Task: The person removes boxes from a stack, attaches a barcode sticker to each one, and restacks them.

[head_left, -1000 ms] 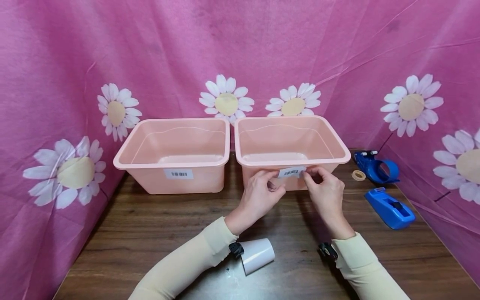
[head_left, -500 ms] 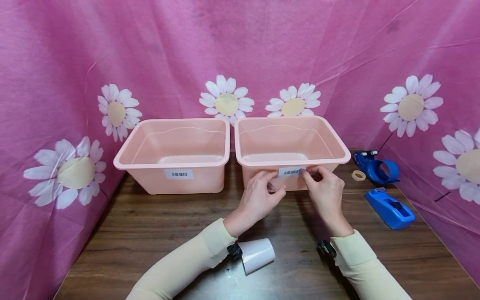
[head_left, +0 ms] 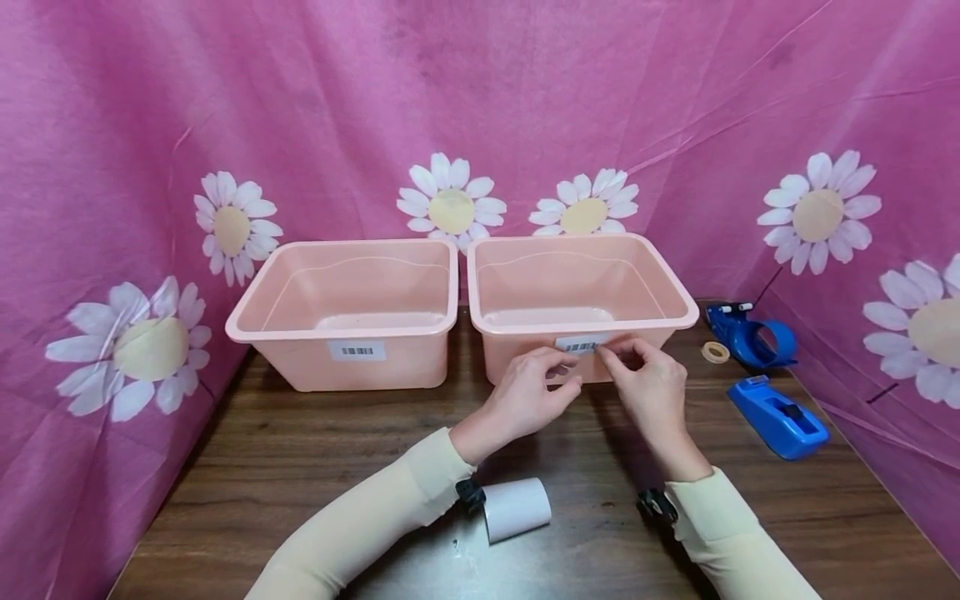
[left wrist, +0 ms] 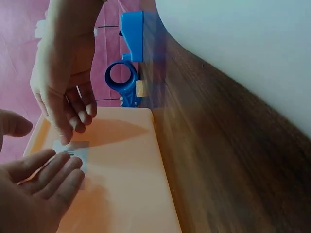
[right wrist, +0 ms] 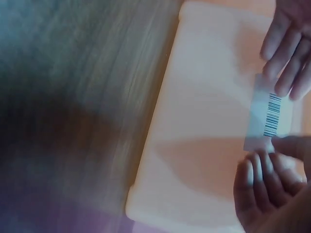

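Observation:
A white barcode label [head_left: 579, 342] lies on the front wall of the right pink bin [head_left: 517, 354]. My right hand [head_left: 654, 387] touches the label's right end with the thumb, its other fingers bent loosely beside it. In the right wrist view the barcode label [right wrist: 257, 116] lies flat against the wall, with the thumb at one end. My left hand [head_left: 525, 398] hovers at the label's left and lower side, fingers extended and slightly bent, holding nothing. Its fingertips overlap the label in the left wrist view; whether they touch it I cannot tell.
A second pink bin [head_left: 300, 362] on the left bears a similar barcode label [head_left: 357, 351]. Rightward are a blue tape gun [head_left: 750, 342], a small tan tape roll [head_left: 715, 352] and a blue tape dispenser [head_left: 780, 419]. A white roll [head_left: 517, 509] lies by my left wrist.
The label's right end, lifted and creased one second ago, now lies flatter on the bin. My left fingers have shifted slightly right, and my right thumb has moved a little left and down.

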`<state>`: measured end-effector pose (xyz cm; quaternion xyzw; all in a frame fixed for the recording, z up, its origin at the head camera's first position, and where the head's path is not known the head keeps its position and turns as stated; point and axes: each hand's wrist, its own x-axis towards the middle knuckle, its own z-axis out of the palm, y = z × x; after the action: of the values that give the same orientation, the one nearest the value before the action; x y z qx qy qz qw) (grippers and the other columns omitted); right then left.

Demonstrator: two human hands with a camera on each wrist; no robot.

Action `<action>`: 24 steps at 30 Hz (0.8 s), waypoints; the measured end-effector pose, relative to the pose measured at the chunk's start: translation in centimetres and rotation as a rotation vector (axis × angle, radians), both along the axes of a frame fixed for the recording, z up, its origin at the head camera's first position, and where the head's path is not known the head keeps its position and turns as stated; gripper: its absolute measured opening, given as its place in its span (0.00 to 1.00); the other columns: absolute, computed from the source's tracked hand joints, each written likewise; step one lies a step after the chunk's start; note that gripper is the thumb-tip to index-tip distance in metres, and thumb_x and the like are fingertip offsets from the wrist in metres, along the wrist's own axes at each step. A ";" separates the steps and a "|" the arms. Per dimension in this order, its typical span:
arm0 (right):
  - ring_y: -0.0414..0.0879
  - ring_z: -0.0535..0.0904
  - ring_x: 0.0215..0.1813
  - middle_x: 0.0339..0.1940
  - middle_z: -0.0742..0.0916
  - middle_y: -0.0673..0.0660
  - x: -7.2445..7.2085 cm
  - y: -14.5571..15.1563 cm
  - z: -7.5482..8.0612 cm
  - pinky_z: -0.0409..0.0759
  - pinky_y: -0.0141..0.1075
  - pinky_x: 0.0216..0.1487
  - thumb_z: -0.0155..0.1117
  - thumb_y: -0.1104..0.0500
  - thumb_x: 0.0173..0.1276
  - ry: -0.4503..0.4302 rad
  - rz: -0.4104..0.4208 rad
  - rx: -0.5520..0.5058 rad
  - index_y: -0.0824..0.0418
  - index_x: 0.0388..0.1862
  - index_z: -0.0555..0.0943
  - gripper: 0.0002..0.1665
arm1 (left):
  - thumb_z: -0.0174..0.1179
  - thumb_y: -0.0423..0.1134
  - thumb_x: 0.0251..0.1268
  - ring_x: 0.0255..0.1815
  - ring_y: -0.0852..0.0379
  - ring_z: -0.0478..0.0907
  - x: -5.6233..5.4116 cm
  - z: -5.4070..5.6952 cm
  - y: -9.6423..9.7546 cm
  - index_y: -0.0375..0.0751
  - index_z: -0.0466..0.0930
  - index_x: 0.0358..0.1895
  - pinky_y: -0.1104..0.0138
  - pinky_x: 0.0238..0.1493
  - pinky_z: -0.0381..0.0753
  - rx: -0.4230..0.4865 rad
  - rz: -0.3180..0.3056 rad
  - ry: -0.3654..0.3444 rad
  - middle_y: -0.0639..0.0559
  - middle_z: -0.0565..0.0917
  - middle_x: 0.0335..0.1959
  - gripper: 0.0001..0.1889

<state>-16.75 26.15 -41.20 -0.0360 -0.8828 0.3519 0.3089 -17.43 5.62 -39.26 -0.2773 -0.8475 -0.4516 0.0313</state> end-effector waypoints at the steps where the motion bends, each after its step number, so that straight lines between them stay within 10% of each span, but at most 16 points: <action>1: 0.40 0.85 0.36 0.35 0.96 0.59 0.1 0.0 -0.1 0.69 0.20 0.37 0.81 0.55 0.74 -0.020 0.036 -0.006 0.61 0.40 0.94 0.09 | 0.67 0.42 0.79 0.59 0.51 0.93 -0.1 0.0 0.1 0.39 0.89 0.66 0.70 0.61 0.90 -0.018 -0.020 -0.006 0.46 0.91 0.65 0.19; 8: 0.20 0.81 0.43 0.51 0.96 0.65 0.6 -0.1 -0.2 0.78 0.16 0.46 0.76 0.58 0.79 -0.145 0.261 -0.190 0.65 0.55 0.93 0.13 | 0.64 0.42 0.80 0.69 0.48 0.88 -0.6 -0.4 0.6 0.43 0.81 0.78 0.63 0.69 0.88 -0.077 -0.064 -0.037 0.48 0.85 0.76 0.27; 16: 0.22 0.85 0.47 0.60 0.93 0.68 0.4 0.7 -0.3 0.84 0.17 0.50 0.73 0.59 0.82 -0.159 0.293 -0.349 0.67 0.59 0.91 0.15 | 0.66 0.40 0.78 0.72 0.47 0.85 -0.7 -0.4 -0.1 0.38 0.78 0.79 0.61 0.71 0.88 -0.055 -0.040 -0.017 0.44 0.86 0.74 0.29; 24: 0.23 0.87 0.50 0.50 0.94 0.38 0.7 1.4 -0.3 0.84 0.17 0.52 0.73 0.61 0.81 -0.154 0.313 -0.433 0.68 0.63 0.89 0.17 | 0.67 0.39 0.77 0.74 0.48 0.83 -0.5 0.0 -0.8 0.38 0.79 0.78 0.60 0.73 0.87 -0.036 -0.043 -0.040 0.45 0.85 0.75 0.29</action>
<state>-16.03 27.54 -41.52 0.0089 -0.8029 0.5720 0.1679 -17.89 4.81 -39.27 -0.2871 -0.8497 -0.4423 -0.0003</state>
